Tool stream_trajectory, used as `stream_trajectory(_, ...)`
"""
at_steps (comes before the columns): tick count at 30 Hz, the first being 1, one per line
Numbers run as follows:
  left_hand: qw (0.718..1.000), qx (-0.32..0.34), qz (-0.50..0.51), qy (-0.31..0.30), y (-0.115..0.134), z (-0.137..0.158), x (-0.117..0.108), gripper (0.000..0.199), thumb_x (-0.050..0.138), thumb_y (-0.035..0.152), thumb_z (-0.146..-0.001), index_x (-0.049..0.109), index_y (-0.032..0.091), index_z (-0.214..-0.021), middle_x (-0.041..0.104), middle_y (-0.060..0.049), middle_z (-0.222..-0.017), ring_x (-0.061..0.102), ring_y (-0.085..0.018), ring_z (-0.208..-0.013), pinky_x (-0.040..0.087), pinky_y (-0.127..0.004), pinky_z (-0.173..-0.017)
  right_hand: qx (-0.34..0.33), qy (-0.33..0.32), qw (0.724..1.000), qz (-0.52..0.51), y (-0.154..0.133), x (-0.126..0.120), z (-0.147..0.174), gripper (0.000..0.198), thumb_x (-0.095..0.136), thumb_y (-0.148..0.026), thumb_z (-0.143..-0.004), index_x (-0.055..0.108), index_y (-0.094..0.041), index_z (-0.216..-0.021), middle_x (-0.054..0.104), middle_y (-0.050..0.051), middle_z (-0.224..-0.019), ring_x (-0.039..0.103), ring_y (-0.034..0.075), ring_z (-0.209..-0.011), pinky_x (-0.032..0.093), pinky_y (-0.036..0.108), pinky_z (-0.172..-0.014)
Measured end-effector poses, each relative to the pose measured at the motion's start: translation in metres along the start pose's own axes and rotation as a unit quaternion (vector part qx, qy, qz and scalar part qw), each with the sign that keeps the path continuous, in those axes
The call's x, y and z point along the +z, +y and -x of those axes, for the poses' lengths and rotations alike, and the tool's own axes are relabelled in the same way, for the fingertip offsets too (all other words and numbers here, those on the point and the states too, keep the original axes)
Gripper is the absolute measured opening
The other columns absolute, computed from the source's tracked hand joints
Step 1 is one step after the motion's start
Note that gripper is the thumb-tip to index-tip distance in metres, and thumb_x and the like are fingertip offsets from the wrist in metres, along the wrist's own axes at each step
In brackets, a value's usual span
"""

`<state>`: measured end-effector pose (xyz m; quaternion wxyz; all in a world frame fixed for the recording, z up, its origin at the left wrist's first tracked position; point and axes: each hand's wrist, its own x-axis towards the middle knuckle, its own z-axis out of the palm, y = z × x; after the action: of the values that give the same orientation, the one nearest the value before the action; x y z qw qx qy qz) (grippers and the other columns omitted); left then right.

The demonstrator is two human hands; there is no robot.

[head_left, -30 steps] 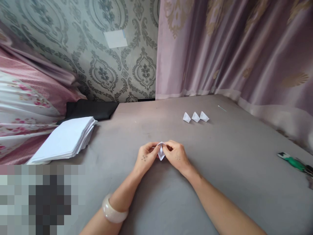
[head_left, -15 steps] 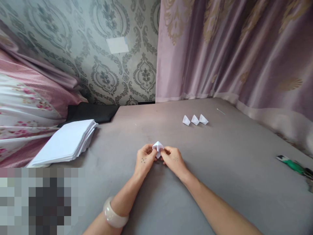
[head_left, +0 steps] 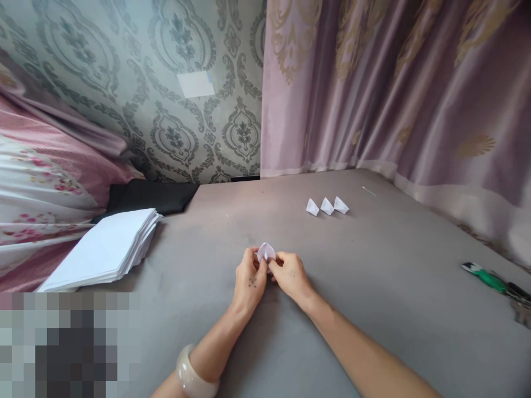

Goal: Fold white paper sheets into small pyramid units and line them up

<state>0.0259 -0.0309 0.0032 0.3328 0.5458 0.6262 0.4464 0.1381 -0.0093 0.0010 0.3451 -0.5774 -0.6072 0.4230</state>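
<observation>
Between both hands, over the middle of the grey surface (head_left: 199, 331), is a small folded white paper piece (head_left: 266, 252) with a pointed top. My left hand (head_left: 251, 276) pinches its left side, thumb in front and fingers behind. On the other side my right hand (head_left: 290, 275) grips it the same way, closed. The thumbs press close together at the front fold, and the paper's lower part is mostly hidden by them. Farther back to the right stand 3 similar folded paper pieces (head_left: 327, 207) in a row. A pale bangle (head_left: 193, 371) circles my left wrist.
A thick stack of white paper (head_left: 99, 249) lies on the left, beside a black folded item (head_left: 153, 196). At the right edge is a green-handled tool (head_left: 489, 278), perhaps a cutter. A thin white stick (head_left: 369, 191) lies near the curtain (head_left: 290, 132). Patterned wall (head_left: 174, 132) stands behind.
My left hand has turned more upright and its thumb has come nearer the right thumb. The paper's top now looks rounder and more spread. The whole view has shifted slightly.
</observation>
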Motion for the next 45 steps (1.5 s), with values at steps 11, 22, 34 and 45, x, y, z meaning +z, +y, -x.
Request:
stream_trajectory(11, 0.999, -0.013, 0.022, -0.033, 0.002, 0.0, -0.001, 0.028, 0.048, 0.04, -0.083, 0.06, 0.015, -0.091, 0.065, -0.002, -0.065, 0.06, -0.015, -0.057, 0.045, -0.022, -0.053, -0.037, 0.016, 0.997, 0.068, -0.002, -0.011, 0.005, 0.026, 0.045, -0.026, -0.086, 0.068, -0.016, -0.084, 0.067, 0.004, -0.063, 0.059, 0.013, -0.056, 0.04, 0.021, -0.053)
stream_trajectory(22, 0.993, -0.088, 0.071, -0.028, -0.006, -0.01, -0.01, 0.04, 0.053, 0.053, -0.077, 0.06, 0.014, -0.079, 0.061, -0.001, -0.051, 0.055, -0.014, -0.042, 0.042, -0.021, -0.04, -0.151, 0.035, 0.966, 0.208, -0.015, -0.017, 0.019, 0.027, 0.038, -0.028, -0.093, 0.058, -0.02, -0.109, 0.07, 0.005, -0.079, 0.065, 0.017, -0.073, 0.037, 0.024, -0.062)
stream_trajectory(34, 0.988, -0.079, 0.131, -0.002, -0.007, -0.02, -0.02, 0.033, 0.059, 0.033, -0.072, 0.06, 0.011, -0.097, 0.067, -0.003, -0.064, 0.061, -0.015, -0.053, 0.046, -0.022, -0.047, -0.268, -0.015, 0.913, 0.307, -0.012, -0.016, 0.025, 0.022, 0.041, -0.025, -0.093, 0.063, -0.022, -0.088, 0.066, 0.003, -0.086, 0.062, 0.015, -0.077, 0.039, 0.025, -0.066)
stream_trajectory(45, 0.968, -0.068, 0.243, 0.005, -0.018, -0.033, -0.021, 0.041, 0.068, 0.047, -0.067, 0.064, 0.012, -0.087, 0.064, -0.002, -0.07, 0.055, -0.012, -0.058, 0.042, -0.021, -0.054, -0.286, -0.027, 0.891, 0.351, -0.01, -0.013, 0.024, 0.021, 0.043, -0.025, -0.094, 0.063, -0.022, -0.09, 0.065, 0.003, -0.085, 0.062, 0.014, -0.074, 0.039, 0.023, -0.064)
